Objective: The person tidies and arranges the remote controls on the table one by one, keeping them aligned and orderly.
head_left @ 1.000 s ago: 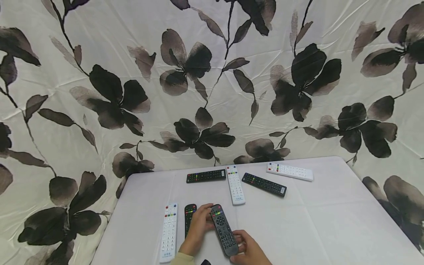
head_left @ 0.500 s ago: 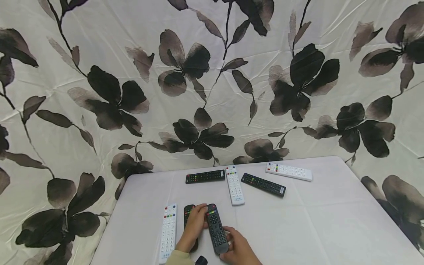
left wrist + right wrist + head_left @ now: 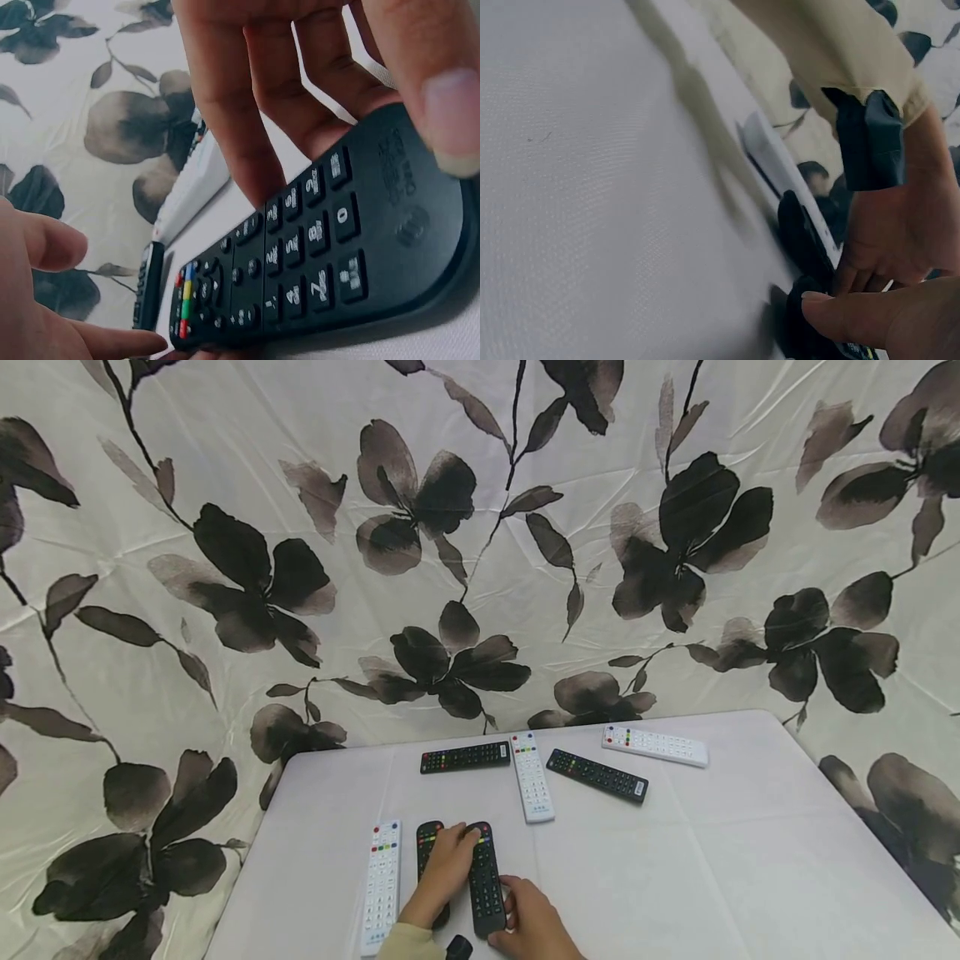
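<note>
Pinching the near end of a dark remote [image 3: 487,887], the right hand [image 3: 537,920] has its fingers closed in pretty narrow, with the thumb on the end and a finger along the right side. The left hand [image 3: 448,866] is up at the far end, thumb and finger right by the corner, but honestly can't tell if it's actually gripping or only touching.

Compared with a second ago, that remote has swung round: it was slanting with its near end off to the right, and now it points nearly straight away from the person. It's slid left a bit too, and the right hand came along with it. Can't tell whether it's flat on the white counter [image 3: 697,868] or slightly lifted.

Just left of it is a second black remote [image 3: 427,842], partly hidden under the left hand and its beige sleeve [image 3: 408,942], and left of that a white remote [image 3: 382,885] that hasn't budged. The far bunch stayed put as well: a black one [image 3: 465,758] on the left, a white one [image 3: 532,778] almost touching it, another black one [image 3: 597,776] lying at a slant, and a white one [image 3: 655,747] at far right. Flowery cloth [image 3: 525,568] hangs behind the counter.
</note>
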Demonstrator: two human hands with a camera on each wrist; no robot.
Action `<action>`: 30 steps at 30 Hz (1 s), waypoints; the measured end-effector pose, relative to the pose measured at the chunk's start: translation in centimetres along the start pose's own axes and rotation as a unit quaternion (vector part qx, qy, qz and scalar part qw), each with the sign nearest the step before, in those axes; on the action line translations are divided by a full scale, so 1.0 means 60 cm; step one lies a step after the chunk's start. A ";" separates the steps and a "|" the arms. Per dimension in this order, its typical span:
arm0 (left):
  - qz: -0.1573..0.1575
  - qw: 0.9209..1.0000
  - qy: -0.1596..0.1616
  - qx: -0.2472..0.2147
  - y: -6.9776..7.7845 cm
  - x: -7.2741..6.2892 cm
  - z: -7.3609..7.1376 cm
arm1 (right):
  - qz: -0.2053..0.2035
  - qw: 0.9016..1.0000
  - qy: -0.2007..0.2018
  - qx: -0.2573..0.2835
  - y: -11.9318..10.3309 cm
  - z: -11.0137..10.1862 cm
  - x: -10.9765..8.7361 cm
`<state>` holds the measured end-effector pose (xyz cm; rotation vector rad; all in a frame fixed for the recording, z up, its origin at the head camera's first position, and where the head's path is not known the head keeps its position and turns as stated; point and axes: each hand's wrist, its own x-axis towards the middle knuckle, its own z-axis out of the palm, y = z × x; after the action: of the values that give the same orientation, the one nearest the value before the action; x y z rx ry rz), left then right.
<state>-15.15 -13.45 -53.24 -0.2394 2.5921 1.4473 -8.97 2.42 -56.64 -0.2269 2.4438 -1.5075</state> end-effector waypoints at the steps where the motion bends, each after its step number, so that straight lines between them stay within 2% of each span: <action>1: 0.001 1.000 0.004 0.005 0.002 -0.002 0.000 | -0.001 1.000 -0.004 -0.005 -0.001 0.000 0.000; 5: 0.008 1.000 0.012 0.025 0.009 -0.006 0.003 | -0.005 1.000 -0.019 -0.015 -0.002 0.000 0.002; 12: 0.006 0.999 0.015 0.047 0.011 -0.012 0.005 | -0.023 0.999 -0.024 -0.028 0.001 -0.006 0.001; 18: 0.034 0.997 0.030 0.065 0.022 -0.023 0.006 | -0.038 0.999 0.002 -0.036 0.006 -0.052 -0.007; 21: 0.049 0.996 0.038 0.059 0.034 -0.026 0.009 | -0.038 0.997 0.049 -0.039 0.010 -0.087 -0.007; 23: 0.054 0.997 0.039 0.050 0.041 -0.026 0.014 | -0.036 0.994 0.094 -0.040 0.016 -0.111 -0.005; 27: 0.063 0.997 0.028 0.032 0.057 -0.026 0.028 | -0.026 0.982 0.181 -0.039 0.036 -0.162 0.004; 30: 0.073 0.997 0.021 0.022 0.068 -0.027 0.041 | -0.016 0.974 0.223 -0.046 0.052 -0.205 0.012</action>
<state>-14.33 -9.16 -50.81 -0.0754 2.7238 1.4422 -13.37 14.12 -54.27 0.0673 2.8698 -1.6015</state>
